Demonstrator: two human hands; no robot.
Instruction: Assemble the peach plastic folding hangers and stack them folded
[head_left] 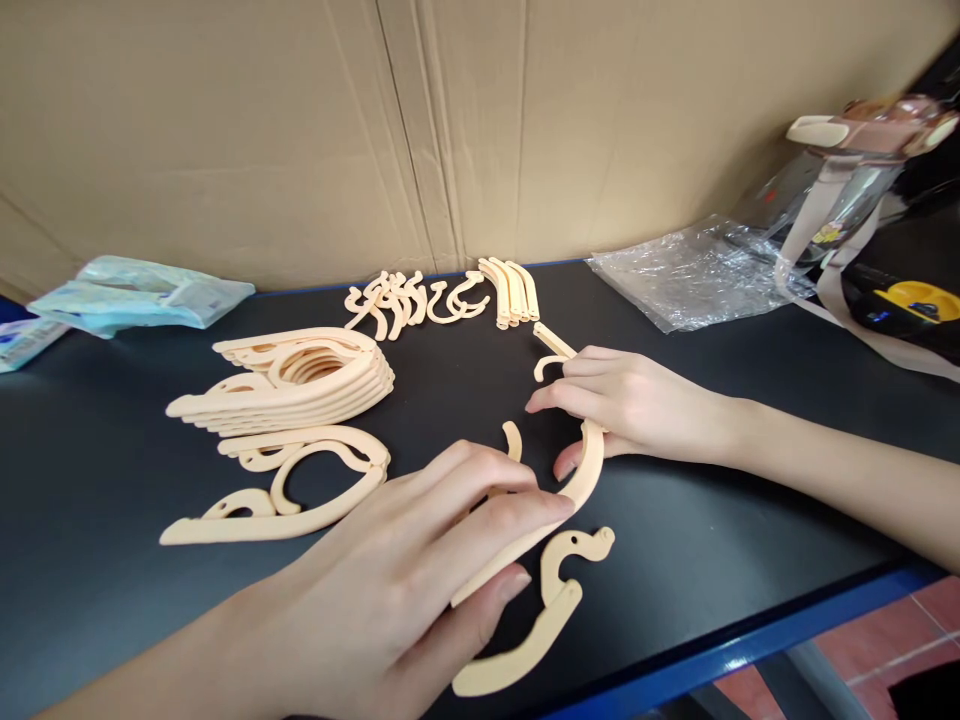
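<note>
Beige plastic folding-hanger parts lie around both hands. My left hand (420, 550) is closed on the lower stretch of a curved hanger arm (591, 462), thumb below and fingers above. At the upper end of that arm, my right hand (645, 405) grips it, with its thumb underneath. A hook tip (551, 368) and a straight end show past the right fingers; how they join is hidden. Another small curved piece (513, 440) sticks up behind my left fingers. Close to my left thumb lies a hanger arm (517, 655) joined to a hook piece (574, 550).
Left of the hands sit a stack of folded hangers (330, 400) and one more folded hanger (330, 515). Loose hooks (394, 300) and arms (510, 290) lie at the back. A clear plastic bag (675, 270), a strapped bottle (847, 190) and a blue packet (142, 295) flank them.
</note>
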